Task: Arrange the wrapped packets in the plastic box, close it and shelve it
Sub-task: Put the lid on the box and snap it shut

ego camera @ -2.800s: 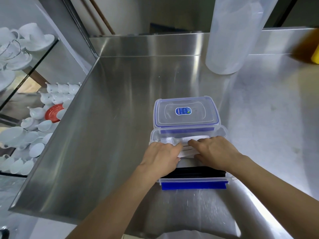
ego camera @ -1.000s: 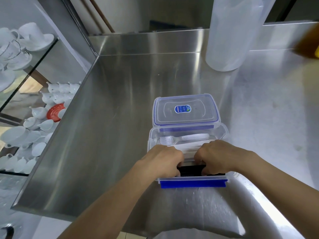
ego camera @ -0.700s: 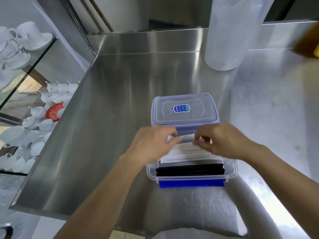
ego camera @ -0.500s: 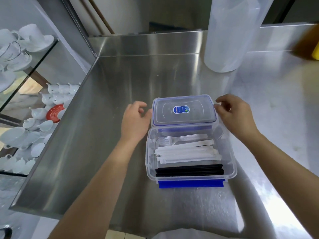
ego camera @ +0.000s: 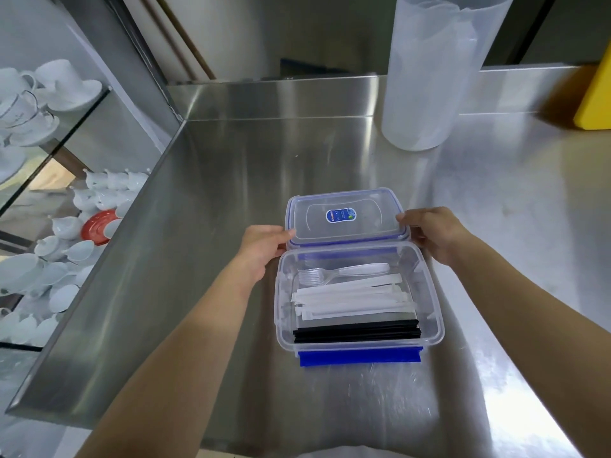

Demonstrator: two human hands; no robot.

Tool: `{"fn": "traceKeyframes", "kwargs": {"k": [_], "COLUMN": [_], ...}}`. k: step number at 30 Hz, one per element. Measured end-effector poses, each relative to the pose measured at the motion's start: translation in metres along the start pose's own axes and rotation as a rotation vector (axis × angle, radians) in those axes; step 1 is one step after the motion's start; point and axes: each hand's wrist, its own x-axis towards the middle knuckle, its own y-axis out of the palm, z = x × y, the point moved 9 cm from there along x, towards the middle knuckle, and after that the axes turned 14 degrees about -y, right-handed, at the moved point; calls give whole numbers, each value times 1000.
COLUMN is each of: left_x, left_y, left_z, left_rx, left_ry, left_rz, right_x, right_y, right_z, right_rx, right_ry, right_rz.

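Observation:
A clear plastic box (ego camera: pixel 429 292) with a blue front clip stands open on the steel counter. Inside lie several white wrapped packets (ego camera: pixel 353 299), a row of black packets (ego camera: pixel 357 332) along the near wall and a clear plastic fork (ego camera: pixel 340 272) at the far wall. Just behind the box lies its clear lid (ego camera: pixel 345 217) with blue seal and a blue sticker. My left hand (ego camera: pixel 263 247) grips the lid's left edge. My right hand (ego camera: pixel 433 231) grips its right edge.
A tall translucent plastic tub (ego camera: pixel 436 67) stands at the back right of the steel counter (ego camera: pixel 231 180). A yellow object (ego camera: pixel 596 94) shows at the far right edge. To the left, glass shelves (ego camera: pixel 49 200) hold white cups, saucers and a red dish.
Both hands left the packets inside the box and moved to the far side, where they now hold the lid by its two short edges. The packets lie flat in rows.

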Motion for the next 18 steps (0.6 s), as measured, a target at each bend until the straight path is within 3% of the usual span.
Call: {"fn": "traceKeyframes", "kwargs": {"k": [10,14,18], "left_x": [-52,-77,-86], "left_y": [-28,-25,-27], "left_z": [-56,-29,7], "left_rx": [-162,-111,3], "left_ry": [191,97,-21], "left_rz": [134,299,330], "right_x": [-29,-54,-80], "right_y": [-7,-10,-5], "right_z": [85,73,51], "right_rx": [68,-71,-251], "right_ry": [-278,-305,-312], "right_rz": [-1,44,71]}}
